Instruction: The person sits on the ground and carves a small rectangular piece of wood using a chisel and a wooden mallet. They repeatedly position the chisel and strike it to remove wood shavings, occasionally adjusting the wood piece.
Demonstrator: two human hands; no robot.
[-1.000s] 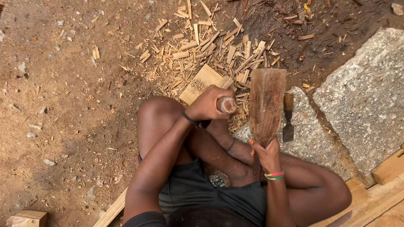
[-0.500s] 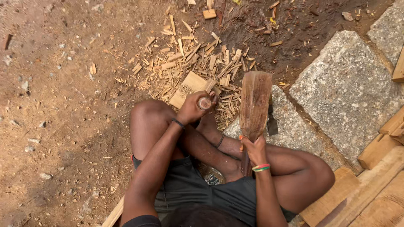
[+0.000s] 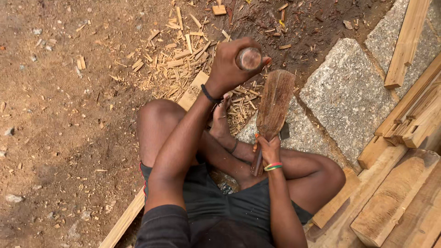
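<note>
I sit cross-legged on the ground. My left hand point(image 3: 229, 69) is raised and closed around the round end of a tool handle point(image 3: 249, 58); the rest of the tool is hidden under the hand. My right hand point(image 3: 267, 149) grips the narrow lower end of a brown carved wooden piece point(image 3: 274, 103), held upright and resting on a grey stone slab point(image 3: 298, 133). A small dark object point(image 3: 285, 131) lies beside the wood on the stone. A flat pale wood block point(image 3: 193, 89) lies on the ground under my left forearm.
Wood chips point(image 3: 174, 59) litter the dirt ahead. Another grey stone slab point(image 3: 349, 92) lies to the right. Planks and shaped timbers point(image 3: 409, 124) are stacked at the right edge. A plank point(image 3: 124, 220) runs under my left leg.
My left hand has risen with the tool handle, up and away from my knee. My right hand keeps the wooden piece upright on the stone. The view has shifted slightly.
</note>
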